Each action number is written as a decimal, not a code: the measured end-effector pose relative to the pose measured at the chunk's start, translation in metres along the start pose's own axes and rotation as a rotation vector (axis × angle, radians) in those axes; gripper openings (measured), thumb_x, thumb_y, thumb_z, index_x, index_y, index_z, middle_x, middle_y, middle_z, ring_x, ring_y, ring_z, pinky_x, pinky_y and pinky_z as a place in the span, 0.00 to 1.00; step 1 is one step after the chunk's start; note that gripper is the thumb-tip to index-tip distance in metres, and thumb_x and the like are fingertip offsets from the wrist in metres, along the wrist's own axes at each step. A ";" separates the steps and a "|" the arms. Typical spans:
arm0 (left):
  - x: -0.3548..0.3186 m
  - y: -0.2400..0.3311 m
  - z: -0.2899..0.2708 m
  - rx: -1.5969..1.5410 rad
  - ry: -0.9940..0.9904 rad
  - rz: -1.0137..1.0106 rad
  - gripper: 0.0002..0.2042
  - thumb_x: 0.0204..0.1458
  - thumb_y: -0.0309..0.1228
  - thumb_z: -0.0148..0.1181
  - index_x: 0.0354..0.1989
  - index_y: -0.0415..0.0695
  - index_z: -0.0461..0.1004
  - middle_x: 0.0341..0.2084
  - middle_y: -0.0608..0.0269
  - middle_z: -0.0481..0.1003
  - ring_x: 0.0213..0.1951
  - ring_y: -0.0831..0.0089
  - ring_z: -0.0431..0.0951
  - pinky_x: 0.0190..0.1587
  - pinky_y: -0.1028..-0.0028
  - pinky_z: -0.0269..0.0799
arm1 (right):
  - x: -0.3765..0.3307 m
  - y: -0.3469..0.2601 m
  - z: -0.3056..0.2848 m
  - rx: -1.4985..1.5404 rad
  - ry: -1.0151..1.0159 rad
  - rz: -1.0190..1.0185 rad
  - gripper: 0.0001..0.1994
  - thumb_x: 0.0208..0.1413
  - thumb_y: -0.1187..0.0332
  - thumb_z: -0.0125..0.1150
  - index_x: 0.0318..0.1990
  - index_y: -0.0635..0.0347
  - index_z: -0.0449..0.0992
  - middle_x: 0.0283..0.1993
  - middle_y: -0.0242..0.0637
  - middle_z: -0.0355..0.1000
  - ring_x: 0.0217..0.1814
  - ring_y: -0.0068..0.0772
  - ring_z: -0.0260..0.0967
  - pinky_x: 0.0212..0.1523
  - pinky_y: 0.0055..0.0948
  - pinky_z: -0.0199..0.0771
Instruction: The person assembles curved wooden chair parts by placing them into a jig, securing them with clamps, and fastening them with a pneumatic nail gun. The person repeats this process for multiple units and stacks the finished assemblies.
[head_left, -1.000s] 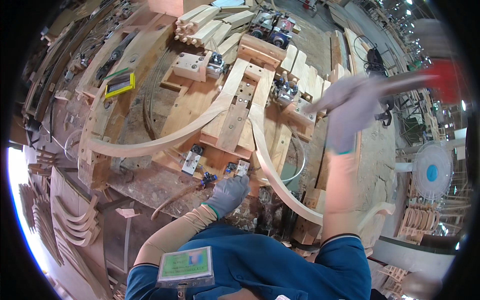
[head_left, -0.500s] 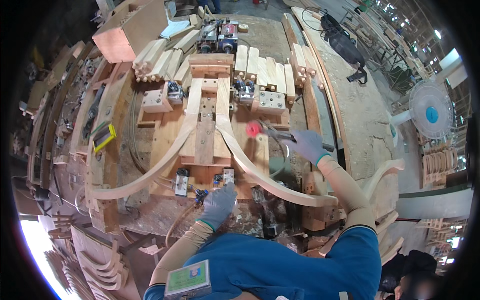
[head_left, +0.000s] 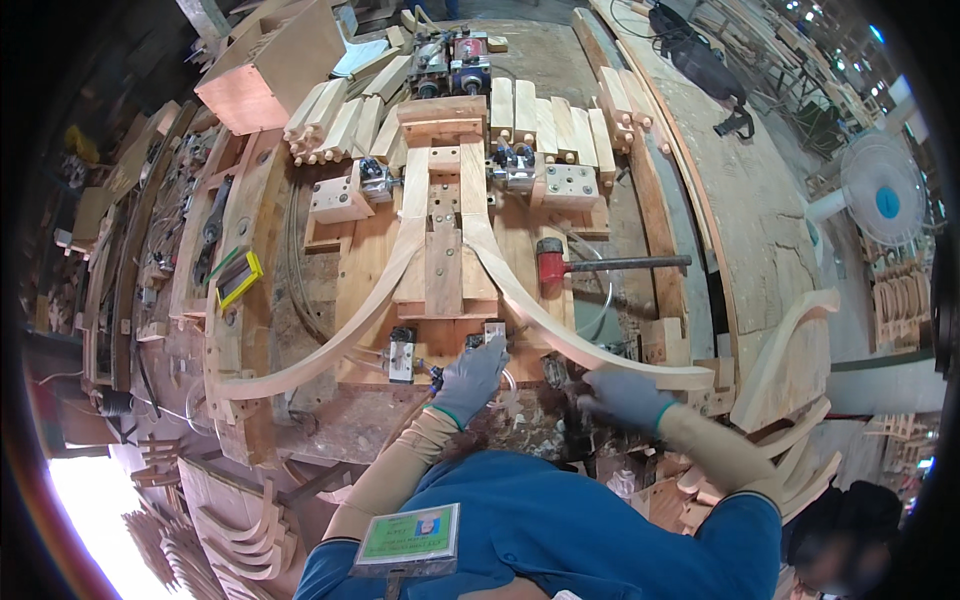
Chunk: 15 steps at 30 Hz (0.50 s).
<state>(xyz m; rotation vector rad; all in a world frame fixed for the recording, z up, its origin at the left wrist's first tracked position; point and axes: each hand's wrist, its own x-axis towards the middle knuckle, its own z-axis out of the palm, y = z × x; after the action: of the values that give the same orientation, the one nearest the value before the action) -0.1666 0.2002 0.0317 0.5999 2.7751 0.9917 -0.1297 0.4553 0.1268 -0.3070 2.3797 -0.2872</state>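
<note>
Two curved wooden legs (head_left: pixel 335 365) (head_left: pixel 590 355) spread toward me from a wooden clamping jig (head_left: pixel 443 270). At the jig's near edge, my left hand (head_left: pixel 470 380), in a grey glove, has its fingers closed around a small pneumatic valve (head_left: pixel 494 330), mostly covered. My right hand (head_left: pixel 625 400), gloved too, is smeared by motion beside the near end of the right-hand leg, so its fingers cannot be read. A red-headed hammer (head_left: pixel 549 262) lies on the jig's right side, its handle pointing right, apart from both hands.
Pneumatic cylinders (head_left: pixel 470 70) stand behind the jig, with stacked wooden blocks (head_left: pixel 565 130) on both sides. A plywood box (head_left: pixel 262 75) sits at the far left. A yellow-edged holder (head_left: pixel 238 278) lies left. More curved parts (head_left: pixel 785 350) lean at right, near a fan (head_left: pixel 886 203).
My right hand has let go of the hammer and moved toward me, below the right-hand leg. The hammer now lies on the jig. My left hand stays at the valve.
</note>
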 end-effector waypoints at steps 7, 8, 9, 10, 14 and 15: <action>-0.013 -0.029 -0.093 0.324 0.229 0.246 0.15 0.54 0.40 0.55 0.45 0.43 0.69 0.29 0.52 0.74 0.33 0.56 0.76 0.35 0.61 0.70 | 0.026 -0.002 0.162 0.288 0.363 0.472 0.47 0.52 0.52 0.55 0.67 0.70 0.33 0.39 0.62 0.71 0.37 0.61 0.71 0.40 0.48 0.71; -0.020 -0.050 -0.105 0.560 0.212 0.329 0.17 0.53 0.39 0.57 0.46 0.43 0.69 0.30 0.54 0.74 0.35 0.57 0.75 0.35 0.62 0.69 | 0.018 -0.005 0.162 0.284 0.361 0.431 0.46 0.52 0.53 0.54 0.67 0.70 0.34 0.38 0.62 0.71 0.37 0.60 0.71 0.40 0.48 0.71; -0.024 -0.054 -0.120 0.458 0.169 0.165 0.17 0.52 0.39 0.58 0.46 0.43 0.69 0.31 0.54 0.73 0.35 0.57 0.74 0.35 0.62 0.69 | 0.004 -0.008 0.164 0.289 0.359 0.406 0.44 0.52 0.54 0.53 0.67 0.70 0.35 0.37 0.62 0.72 0.37 0.60 0.72 0.40 0.48 0.72; -0.028 -0.060 -0.136 0.355 0.130 0.003 0.17 0.52 0.40 0.58 0.46 0.43 0.70 0.31 0.54 0.72 0.36 0.58 0.73 0.36 0.62 0.68 | -0.008 -0.014 0.154 0.290 0.363 0.376 0.43 0.52 0.55 0.51 0.67 0.70 0.36 0.36 0.62 0.72 0.37 0.59 0.72 0.39 0.48 0.72; -0.059 -0.120 -0.169 0.448 0.306 -0.021 0.19 0.51 0.46 0.58 0.43 0.43 0.70 0.28 0.55 0.71 0.32 0.58 0.73 0.34 0.61 0.68 | -0.062 -0.058 0.055 0.870 0.070 0.144 0.36 0.53 0.61 0.55 0.66 0.65 0.48 0.38 0.44 0.73 0.36 0.36 0.71 0.41 0.33 0.72; -0.065 -0.130 -0.176 0.510 0.267 -0.039 0.20 0.50 0.48 0.57 0.42 0.44 0.70 0.27 0.55 0.71 0.31 0.58 0.73 0.33 0.61 0.68 | -0.070 -0.075 0.029 0.962 0.058 0.150 0.33 0.54 0.61 0.55 0.65 0.65 0.51 0.37 0.41 0.72 0.35 0.31 0.69 0.40 0.30 0.72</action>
<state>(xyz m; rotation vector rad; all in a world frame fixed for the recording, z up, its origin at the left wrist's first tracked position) -0.1937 -0.0196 0.0852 0.4930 3.2867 0.3665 -0.0489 0.4017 0.1718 0.3326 2.0215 -1.2986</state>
